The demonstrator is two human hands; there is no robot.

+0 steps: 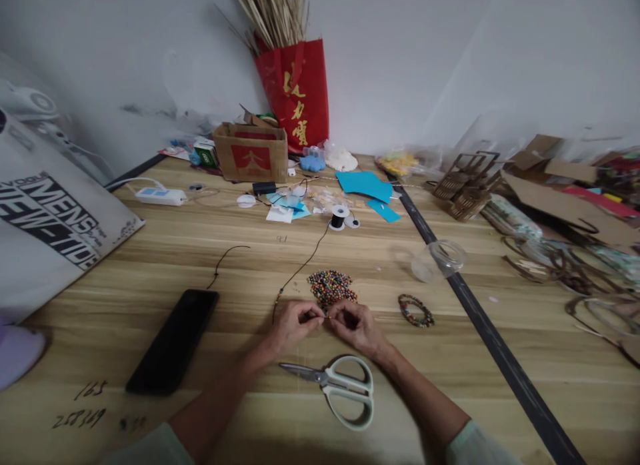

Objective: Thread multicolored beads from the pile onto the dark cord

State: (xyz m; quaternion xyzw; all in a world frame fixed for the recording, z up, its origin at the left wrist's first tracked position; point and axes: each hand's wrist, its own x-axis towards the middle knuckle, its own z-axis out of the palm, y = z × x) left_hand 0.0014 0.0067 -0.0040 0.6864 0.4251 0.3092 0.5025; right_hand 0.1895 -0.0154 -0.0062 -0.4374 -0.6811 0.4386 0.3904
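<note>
My left hand is closed in a pinch on a dark beading cord, which runs from a spool of black cord and carries a few beads near the hand. Thumb and finger of my right hand pinch a tiny bead, its tip almost touching the left fingertips. Just beyond both hands lies a pile of small multicoloured beads. Scissors with pale green handles rest below the hands, blades pointing left. To the right is a beaded bracelet.
A black phone and a short cord lie left. A clear plastic container stands right, by a dark strip. Behind are a cardboard box, red bag and blue sheets. Woven baskets stand farther right.
</note>
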